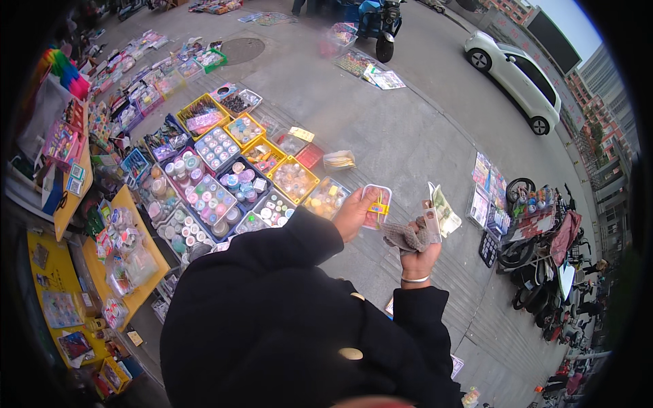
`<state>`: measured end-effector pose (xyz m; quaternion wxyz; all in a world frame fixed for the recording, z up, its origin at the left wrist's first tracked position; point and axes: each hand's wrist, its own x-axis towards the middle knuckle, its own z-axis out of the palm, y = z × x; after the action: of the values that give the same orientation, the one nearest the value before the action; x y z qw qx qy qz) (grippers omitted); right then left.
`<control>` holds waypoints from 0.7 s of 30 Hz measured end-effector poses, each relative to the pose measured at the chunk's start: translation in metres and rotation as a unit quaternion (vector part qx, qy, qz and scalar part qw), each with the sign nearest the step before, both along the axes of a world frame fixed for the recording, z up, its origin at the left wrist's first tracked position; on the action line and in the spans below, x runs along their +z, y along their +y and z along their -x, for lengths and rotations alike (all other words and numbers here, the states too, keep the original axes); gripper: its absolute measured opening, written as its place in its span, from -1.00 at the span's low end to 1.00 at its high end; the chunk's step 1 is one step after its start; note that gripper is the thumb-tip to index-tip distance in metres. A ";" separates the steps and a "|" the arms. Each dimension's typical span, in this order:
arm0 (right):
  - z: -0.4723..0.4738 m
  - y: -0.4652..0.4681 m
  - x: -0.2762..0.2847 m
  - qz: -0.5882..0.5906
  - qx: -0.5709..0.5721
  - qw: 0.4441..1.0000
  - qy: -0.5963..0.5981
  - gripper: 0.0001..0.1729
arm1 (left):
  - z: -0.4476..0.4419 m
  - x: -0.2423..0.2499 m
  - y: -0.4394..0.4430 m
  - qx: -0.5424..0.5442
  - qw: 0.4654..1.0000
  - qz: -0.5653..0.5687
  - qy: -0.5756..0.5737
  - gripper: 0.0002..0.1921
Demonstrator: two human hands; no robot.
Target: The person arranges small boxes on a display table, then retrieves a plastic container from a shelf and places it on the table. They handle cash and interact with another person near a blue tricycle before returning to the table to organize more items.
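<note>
My left hand [353,216] grips the left side of a small clear plastic box [376,206] with pinkish contents and a yellow strip across it. To its right, my right hand [419,255] is closed around a grey-brown knitted cloth [406,236] and some paper. Greenish banknotes [445,211] and a pale slip [431,222] stick up from its fingers. The cloth hangs close to the box's lower right corner; whether they touch, I cannot tell. A metal bangle [415,279] circles my right wrist.
Crates of small goods, among them a yellow crate [293,179], cover the ground at left, beside wooden boards [148,273]. Flat packs [479,204] and a parked bicycle [520,189] are at right. A white car [515,76] and a blue three-wheeler [370,10] stand further off.
</note>
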<state>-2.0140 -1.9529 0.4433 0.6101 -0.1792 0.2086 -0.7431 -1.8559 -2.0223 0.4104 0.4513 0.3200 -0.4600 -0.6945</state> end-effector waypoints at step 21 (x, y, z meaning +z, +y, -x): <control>0.290 -0.532 -0.052 -0.116 0.014 0.989 0.088 -0.66 | 0.284 -0.021 -0.395 0.053 0.980 -0.144 0.125 -0.58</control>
<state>-2.3044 -2.4847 0.3912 0.6164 -0.1744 0.3435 -0.6868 -2.1394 -2.4175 0.3890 0.4904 0.3161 -0.2782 -0.7630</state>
